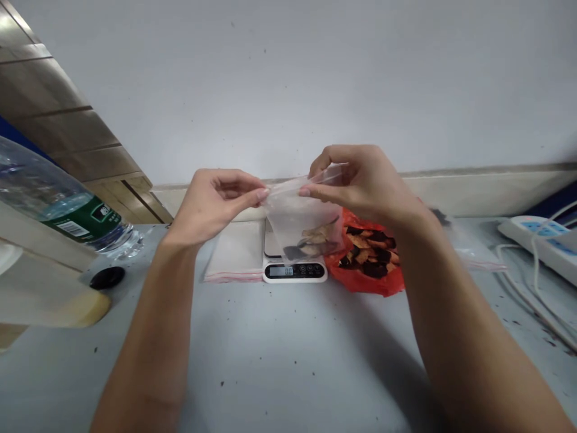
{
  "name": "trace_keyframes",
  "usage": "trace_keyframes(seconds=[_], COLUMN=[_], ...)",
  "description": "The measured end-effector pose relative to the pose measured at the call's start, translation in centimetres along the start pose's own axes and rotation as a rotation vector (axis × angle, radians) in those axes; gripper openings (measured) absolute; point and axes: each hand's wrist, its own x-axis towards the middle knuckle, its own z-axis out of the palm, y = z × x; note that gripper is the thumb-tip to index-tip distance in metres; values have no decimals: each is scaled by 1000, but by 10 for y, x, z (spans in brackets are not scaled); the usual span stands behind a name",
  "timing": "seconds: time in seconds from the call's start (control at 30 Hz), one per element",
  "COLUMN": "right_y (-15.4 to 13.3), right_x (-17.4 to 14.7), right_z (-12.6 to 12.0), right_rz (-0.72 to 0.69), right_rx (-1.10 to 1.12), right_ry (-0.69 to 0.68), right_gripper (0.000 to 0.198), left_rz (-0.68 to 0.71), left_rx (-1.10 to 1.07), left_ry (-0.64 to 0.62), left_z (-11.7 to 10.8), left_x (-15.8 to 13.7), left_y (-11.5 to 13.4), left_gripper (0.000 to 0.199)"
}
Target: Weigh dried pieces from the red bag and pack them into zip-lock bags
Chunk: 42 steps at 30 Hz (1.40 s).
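Note:
Between my two hands hangs a clear zip bag (pixel 288 219) with several dark and tan dried slices at its bottom. My left hand (pixel 220 198) pinches the bag's top left corner. Along the same top edge, toward its right end, the thumb and fingers of my right hand (pixel 360 180) are closed on the plastic. Below and behind the bag is a small white digital scale (pixel 322 275), its display reading 0.0. A red plastic bag (pixel 383 285) full of dried brown and dark slices lies open to the right, partly behind my right forearm.
Flat zip bags (pixel 237 249) are stacked left of the scale. Another zip bag (pixel 473 246) lies at right, near a white power strip (pixel 545 237) with cables. A water bottle (pixel 76 207), a cloudy plastic container (pixel 45 291) and a black cap (pixel 107 278) are at left. Dark crumbs dot the table (pixel 252 355).

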Motion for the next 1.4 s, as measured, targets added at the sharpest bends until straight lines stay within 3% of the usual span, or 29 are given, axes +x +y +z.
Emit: trace_keyframes(seconds=[0.2, 0.33, 0.47, 0.53, 0.77, 1.03, 1.23, 1.4], right_y=[-4, -4, -13, -19, -31, -38, -20, -2], right_x=[-4, -3, -3, -3, -2, -2, 0, -1], right_z=[-4, -6, -8, -7, -3, 4, 1, -13], right_rz=[-9, 17, 28, 24, 6, 30, -34, 0], right_rx=[99, 64, -41, -100, -106, -147, -32, -82], right_ry=[32, 0, -90, -143, -175, -145, -128, -102], right_gripper=[29, 22, 30, 24, 16, 13, 16, 18], left_rz=[73, 125, 234, 269, 194, 244, 251, 221], left_rx=[-17, -15, -23, -22, 35, 176, 231, 224], left_ry=[70, 86, 26, -3, -10, -51, -14, 60], left_z=[0, 3, 9, 13, 15, 15, 12, -1], left_x=[3, 5, 4, 3, 0, -2, -3, -3], left_y=[-4, -6, -4, -1, 5, 8, 11, 9], left_gripper=[39, 30, 20, 18, 20, 12, 10, 11])
